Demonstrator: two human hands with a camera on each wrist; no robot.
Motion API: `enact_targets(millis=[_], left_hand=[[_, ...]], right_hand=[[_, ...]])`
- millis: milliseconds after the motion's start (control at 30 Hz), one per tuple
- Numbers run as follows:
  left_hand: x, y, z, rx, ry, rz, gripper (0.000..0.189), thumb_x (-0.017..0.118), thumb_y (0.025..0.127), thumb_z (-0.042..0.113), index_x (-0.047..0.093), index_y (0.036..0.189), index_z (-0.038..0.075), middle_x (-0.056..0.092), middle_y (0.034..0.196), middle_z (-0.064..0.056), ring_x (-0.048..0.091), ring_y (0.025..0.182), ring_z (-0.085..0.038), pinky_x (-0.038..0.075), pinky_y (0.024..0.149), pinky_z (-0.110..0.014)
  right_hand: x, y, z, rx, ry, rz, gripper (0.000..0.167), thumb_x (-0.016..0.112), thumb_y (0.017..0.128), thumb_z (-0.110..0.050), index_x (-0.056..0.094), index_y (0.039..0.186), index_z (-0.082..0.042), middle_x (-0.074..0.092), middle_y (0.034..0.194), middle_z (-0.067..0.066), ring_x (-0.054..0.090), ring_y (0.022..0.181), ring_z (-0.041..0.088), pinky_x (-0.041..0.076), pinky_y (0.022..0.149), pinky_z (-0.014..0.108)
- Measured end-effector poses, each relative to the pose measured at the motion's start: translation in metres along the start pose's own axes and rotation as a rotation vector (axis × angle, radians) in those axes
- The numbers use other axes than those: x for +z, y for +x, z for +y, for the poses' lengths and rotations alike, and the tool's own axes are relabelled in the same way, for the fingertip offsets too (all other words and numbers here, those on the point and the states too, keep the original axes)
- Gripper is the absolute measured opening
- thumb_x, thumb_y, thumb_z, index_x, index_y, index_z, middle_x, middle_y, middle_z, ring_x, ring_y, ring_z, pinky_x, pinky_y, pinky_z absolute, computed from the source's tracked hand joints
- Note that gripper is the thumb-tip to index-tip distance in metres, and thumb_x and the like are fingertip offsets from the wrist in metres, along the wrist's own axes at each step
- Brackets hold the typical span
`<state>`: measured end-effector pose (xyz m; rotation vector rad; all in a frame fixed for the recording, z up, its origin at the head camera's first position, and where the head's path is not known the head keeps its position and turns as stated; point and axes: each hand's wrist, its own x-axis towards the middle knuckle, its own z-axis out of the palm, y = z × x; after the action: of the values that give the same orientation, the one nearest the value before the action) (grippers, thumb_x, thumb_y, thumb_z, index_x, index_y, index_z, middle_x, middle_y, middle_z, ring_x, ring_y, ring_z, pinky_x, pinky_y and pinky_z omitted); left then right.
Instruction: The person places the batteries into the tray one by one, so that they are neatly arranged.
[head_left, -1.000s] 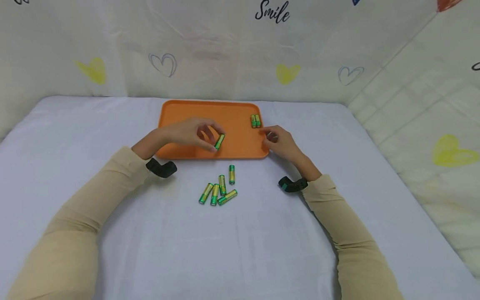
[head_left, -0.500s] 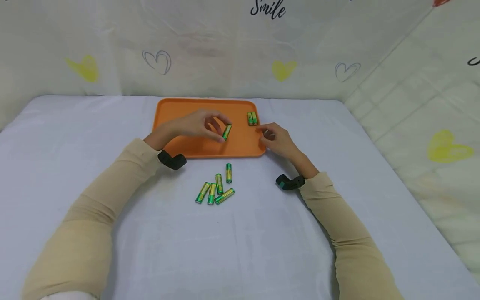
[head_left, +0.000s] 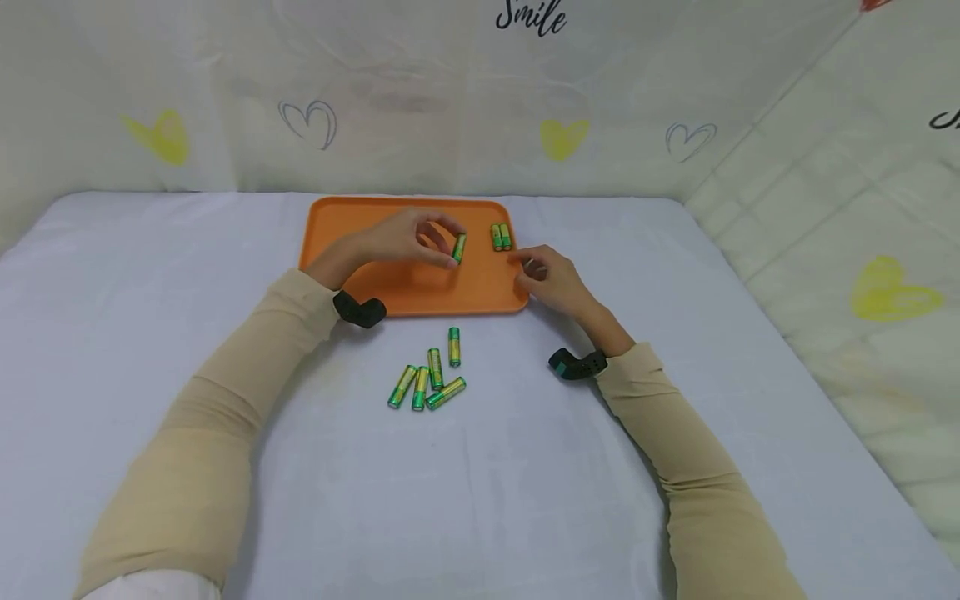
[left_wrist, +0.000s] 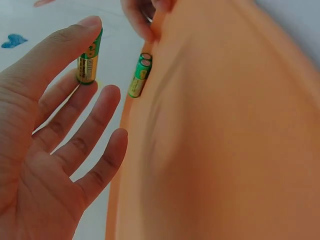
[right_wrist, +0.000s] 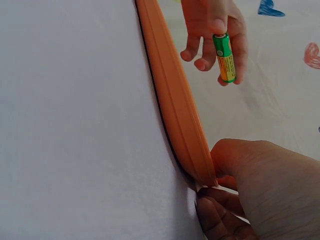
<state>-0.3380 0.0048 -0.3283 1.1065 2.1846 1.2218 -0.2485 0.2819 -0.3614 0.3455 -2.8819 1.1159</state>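
My left hand (head_left: 405,237) pinches a green-and-gold battery (head_left: 459,248) by its ends, between thumb and fingertips, over the orange tray (head_left: 420,293). In the left wrist view the battery (left_wrist: 88,69) stands nearly upright, the other fingers spread below it. Two matching batteries (head_left: 501,237) lie side by side at the tray's right end. My right hand (head_left: 558,282) holds the tray's right edge near the front corner. The right wrist view shows its thumb on one side of the rim (right_wrist: 175,95) and fingers curled on the other.
Several loose batteries (head_left: 421,388) lie on the white-covered table (head_left: 337,500) in front of the tray, one (head_left: 454,347) a little apart from the group. A white sheet with hearts and lettering (head_left: 420,100) hangs behind the table.
My left hand has carried its battery right and farther back over the tray, toward the pair. The right hand keeps its place at the tray's edge. The head view has shifted slightly.
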Motion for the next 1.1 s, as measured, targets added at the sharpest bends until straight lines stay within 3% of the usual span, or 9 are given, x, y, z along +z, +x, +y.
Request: enact_targets(millis=[533,1100], left_hand=[[0.003,0.018,-0.006,-0.004,-0.033,0.038,0.055,0.078,0.084,0.023,0.055,0.132,0.007,0.054,0.13,-0.005,0.059,0.108,-0.021,0.045,0.099,-0.038],[0.01,0.032,-0.009,-0.07,-0.009,0.053,0.057,0.075,0.087,0.022,0.051,0.135,0.005,0.051,0.133,-0.01,0.055,0.12,-0.026,0.044,0.102,-0.038]], right_hand=[[0.004,-0.003,-0.007,-0.021,0.016,-0.001,0.04,0.057,0.091,-0.002,0.058,0.13,0.002,0.055,0.123,0.02,0.055,0.104,0.032,0.047,0.091,0.042],[0.004,-0.005,-0.011,-0.026,0.024,-0.009,0.039,0.057,0.091,-0.005,0.058,0.13,0.001,0.056,0.122,0.018,0.054,0.104,0.031,0.047,0.091,0.041]])
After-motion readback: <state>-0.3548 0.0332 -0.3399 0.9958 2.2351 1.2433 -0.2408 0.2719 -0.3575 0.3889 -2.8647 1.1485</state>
